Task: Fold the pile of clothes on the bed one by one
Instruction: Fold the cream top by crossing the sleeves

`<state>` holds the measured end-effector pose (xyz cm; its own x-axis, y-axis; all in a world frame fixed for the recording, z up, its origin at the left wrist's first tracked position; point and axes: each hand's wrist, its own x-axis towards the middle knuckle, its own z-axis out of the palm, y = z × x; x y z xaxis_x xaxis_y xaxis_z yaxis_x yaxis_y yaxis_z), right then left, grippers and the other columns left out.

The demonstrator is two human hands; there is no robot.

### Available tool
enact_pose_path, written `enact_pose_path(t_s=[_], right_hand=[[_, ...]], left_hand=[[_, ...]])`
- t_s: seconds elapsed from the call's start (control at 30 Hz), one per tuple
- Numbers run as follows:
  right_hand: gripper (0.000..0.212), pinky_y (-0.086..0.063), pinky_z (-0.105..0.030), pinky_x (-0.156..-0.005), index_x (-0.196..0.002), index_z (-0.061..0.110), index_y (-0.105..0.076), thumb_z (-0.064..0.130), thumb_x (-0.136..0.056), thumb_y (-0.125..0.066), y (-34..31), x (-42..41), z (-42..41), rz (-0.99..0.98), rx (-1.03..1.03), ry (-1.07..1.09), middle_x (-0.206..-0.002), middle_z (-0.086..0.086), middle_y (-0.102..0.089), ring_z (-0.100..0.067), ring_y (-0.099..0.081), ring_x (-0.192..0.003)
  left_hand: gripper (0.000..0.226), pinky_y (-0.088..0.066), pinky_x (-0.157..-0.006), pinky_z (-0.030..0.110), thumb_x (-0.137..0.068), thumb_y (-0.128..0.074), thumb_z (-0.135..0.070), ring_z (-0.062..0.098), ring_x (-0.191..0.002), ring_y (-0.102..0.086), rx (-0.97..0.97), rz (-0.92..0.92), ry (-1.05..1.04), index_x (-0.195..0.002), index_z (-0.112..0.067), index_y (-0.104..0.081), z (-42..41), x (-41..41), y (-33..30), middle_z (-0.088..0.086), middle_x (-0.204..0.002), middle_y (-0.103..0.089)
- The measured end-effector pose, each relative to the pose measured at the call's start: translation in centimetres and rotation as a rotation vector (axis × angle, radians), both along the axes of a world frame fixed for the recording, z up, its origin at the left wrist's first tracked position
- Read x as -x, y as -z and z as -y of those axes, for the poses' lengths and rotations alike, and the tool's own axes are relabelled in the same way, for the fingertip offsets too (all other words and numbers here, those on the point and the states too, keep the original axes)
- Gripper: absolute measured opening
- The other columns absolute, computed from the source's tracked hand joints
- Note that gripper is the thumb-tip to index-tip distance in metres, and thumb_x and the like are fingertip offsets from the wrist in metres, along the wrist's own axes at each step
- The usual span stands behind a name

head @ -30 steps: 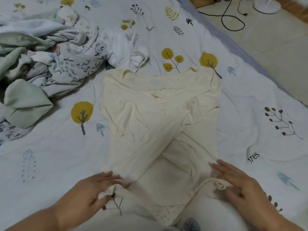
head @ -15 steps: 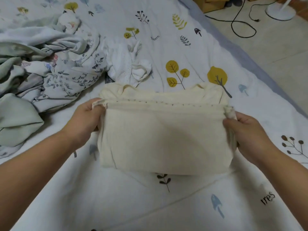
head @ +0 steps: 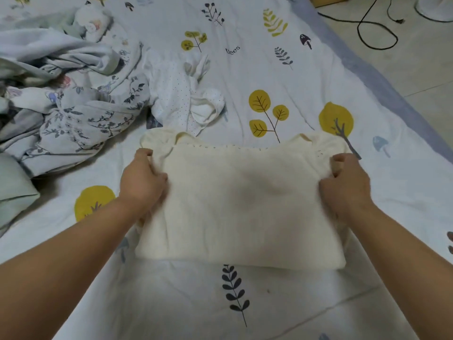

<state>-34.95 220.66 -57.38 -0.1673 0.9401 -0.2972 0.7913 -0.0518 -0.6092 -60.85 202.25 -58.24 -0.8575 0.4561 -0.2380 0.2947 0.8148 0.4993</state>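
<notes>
A cream garment (head: 240,204) lies folded in half on the bed (head: 245,303), its bottom hem brought up near the neckline. My left hand (head: 142,180) grips the folded garment's upper left corner, fingers curled into the cloth. My right hand (head: 343,182) grips the upper right corner the same way. A pile of unfolded clothes (head: 61,94) sits at the left: pale blue, floral grey and mint green pieces. A white dotted garment (head: 186,101) lies crumpled just beyond the cream one.
The bed's sheet is white with printed leaves and yellow trees. Its right edge (head: 367,69) borders a tiled floor (head: 416,69) with a black cable (head: 377,35) and a fan base (head: 436,8).
The cream garment's lower half was lifted and folded up over its top. Both hands moved from the bottom hem to the far corners and now press the fold down.
</notes>
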Motion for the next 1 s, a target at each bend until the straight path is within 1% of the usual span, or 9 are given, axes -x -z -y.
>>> enact_pose_path(t_s=[0.13, 0.23, 0.33, 0.4, 0.47, 0.6, 0.67, 0.77, 1.0], right_hand=[[0.054, -0.034, -0.041, -0.095, -0.136, 0.009, -0.041, -0.005, -0.084, -0.047, 0.2, 1.6, 1.2, 0.147, -0.389, 0.044, -0.133, -0.02, -0.043, -0.038, -0.043, -0.118], [0.055, -0.031, -0.049, -0.102, -0.139, 0.01, -0.04, 0.008, -0.083, -0.044, 1.8, 3.9, 4.2, 0.186, -0.617, -0.375, -0.143, -0.018, -0.04, -0.033, -0.037, -0.128], [0.059, -0.005, -0.055, -0.111, -0.149, 0.019, -0.021, 0.042, -0.094, -0.021, 3.9, 4.0, 5.1, 0.468, -0.471, -0.693, -0.157, -0.006, -0.012, -0.023, -0.011, -0.143], [0.062, 0.009, -0.05, -0.112, -0.15, 0.027, 0.006, 0.055, -0.095, -0.006, 4.8, 2.9, 3.9, 0.585, -0.275, -0.624, -0.157, 0.001, 0.016, -0.021, 0.013, -0.145], [0.065, 0.009, -0.045, -0.114, -0.149, 0.028, 0.01, 0.057, -0.094, -0.009, 4.9, 2.2, 2.8, 0.588, -0.186, -0.536, -0.157, 0.001, 0.019, -0.022, 0.017, -0.144], [0.064, 0.003, -0.045, -0.117, -0.151, 0.023, 0.002, 0.052, -0.097, -0.015, 3.6, 2.9, 2.6, 0.579, -0.153, -0.535, -0.158, -0.003, 0.01, -0.024, 0.01, -0.145], [0.063, -0.011, -0.053, -0.114, -0.15, 0.016, -0.015, 0.049, -0.097, -0.02, 2.5, 2.7, 3.5, 0.52, -0.309, -0.512, -0.158, -0.013, -0.008, -0.03, -0.007, -0.145], [0.063, -0.026, -0.06, -0.105, -0.142, 0.009, -0.037, 0.045, -0.091, -0.027, 1.8, 1.5, 6.8, 0.414, -0.568, -0.483, -0.147, -0.021, -0.035, -0.036, -0.03, -0.137], [0.061, -0.015, -0.062, -0.101, -0.142, 0.022, -0.032, 0.054, -0.096, -0.007, 5.1, -2.5, 9.7, 0.587, -0.286, -0.587, -0.147, -0.013, -0.038, -0.026, -0.029, -0.135]], left_hand=[[0.051, -0.034, -0.096, 0.042, -0.083, -0.051, -0.004, 0.039, -0.118, -0.045, -0.145, -0.309, 0.005, -0.133, -0.001, -0.04, -0.8, -0.9, -0.3, 0.024, -0.126, -0.051], [0.06, -0.024, -0.107, 0.048, -0.081, -0.05, -0.019, 0.037, -0.131, -0.031, -0.167, -0.501, 0.46, -0.137, -0.001, -0.038, -1.8, -4.0, 0.9, 0.025, -0.143, -0.036], [0.066, 0.001, -0.112, 0.047, -0.09, -0.024, -0.05, 0.029, -0.143, -0.005, 0.151, -0.531, 0.78, -0.148, -0.018, -0.024, -1.1, -4.3, 3.3, 0.011, -0.156, -0.012], [0.076, 0.014, -0.112, 0.045, -0.078, 0.004, -0.065, 0.024, -0.142, 0.018, 0.36, -0.431, 0.704, -0.146, -0.031, 0.01, -0.1, -2.8, 4.6, 0.0, -0.153, 0.017], [0.073, 0.014, -0.113, 0.046, -0.072, 0.014, -0.07, 0.027, -0.141, 0.024, 0.475, -0.348, 0.63, -0.135, -0.036, 0.027, 0.0, -1.8, 5.0, -0.003, -0.147, 0.031], [0.075, 0.01, -0.115, 0.05, -0.079, 0.009, -0.069, 0.032, -0.141, 0.023, 0.533, -0.285, 0.633, -0.141, -0.031, 0.024, -0.7, -2.2, 3.4, 0.005, -0.154, 0.025], [0.08, 0.008, -0.113, 0.051, -0.08, 0.008, -0.067, 0.036, -0.142, 0.016, 0.423, -0.354, 0.656, -0.148, -0.026, 0.011, -0.4, -3.3, 2.1, 0.009, -0.156, 0.015], [0.071, -0.005, -0.111, 0.053, -0.091, -0.017, -0.061, 0.039, -0.142, -0.008, 0.197, -0.435, 0.785, -0.149, -0.02, -0.019, 1.5, -6.5, 0.8, 0.013, -0.156, -0.014], [0.065, -0.003, -0.112, 0.045, -0.096, -0.009, -0.06, 0.025, -0.144, -0.004, 0.341, -0.405, 0.905, -0.15, -0.025, -0.013, 6.4, -7.3, 5.4, 0.002, -0.154, -0.021]])
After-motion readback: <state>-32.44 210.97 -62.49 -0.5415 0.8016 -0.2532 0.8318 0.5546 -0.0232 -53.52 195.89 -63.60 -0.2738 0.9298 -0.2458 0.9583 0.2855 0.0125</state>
